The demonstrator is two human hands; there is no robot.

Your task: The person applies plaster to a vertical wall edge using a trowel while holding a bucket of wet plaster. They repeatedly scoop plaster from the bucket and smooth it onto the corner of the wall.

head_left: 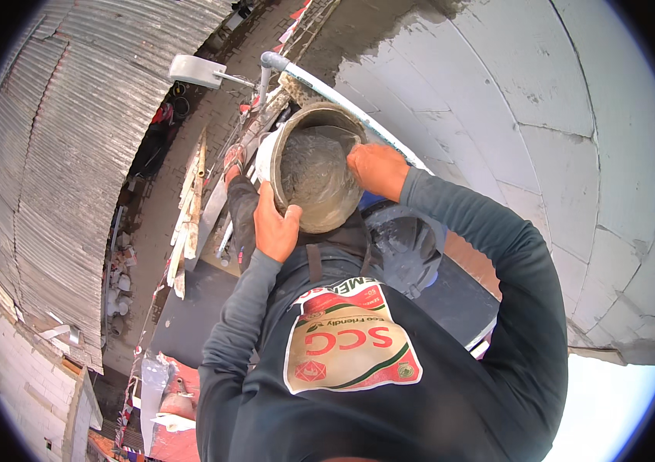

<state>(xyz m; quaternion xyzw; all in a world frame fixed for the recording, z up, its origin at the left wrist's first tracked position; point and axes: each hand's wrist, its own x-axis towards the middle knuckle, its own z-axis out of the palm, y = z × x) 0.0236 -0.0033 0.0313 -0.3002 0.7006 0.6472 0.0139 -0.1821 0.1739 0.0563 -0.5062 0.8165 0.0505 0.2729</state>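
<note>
High on a building site, a block wall [543, 115] curves to the right of the hands and corrugated roofing [58, 177] lies far below on their left. The left hand [275, 227] and right hand [376, 168] grasp opposite rims of a bucket [316, 181] of wet grey mortar between them. Just beyond runs a white pipe [327, 91].

A dark platform [189, 308] is seen below, at whose left edge pale wooden planks [189, 208] are laid lengthwise on the ground.
</note>
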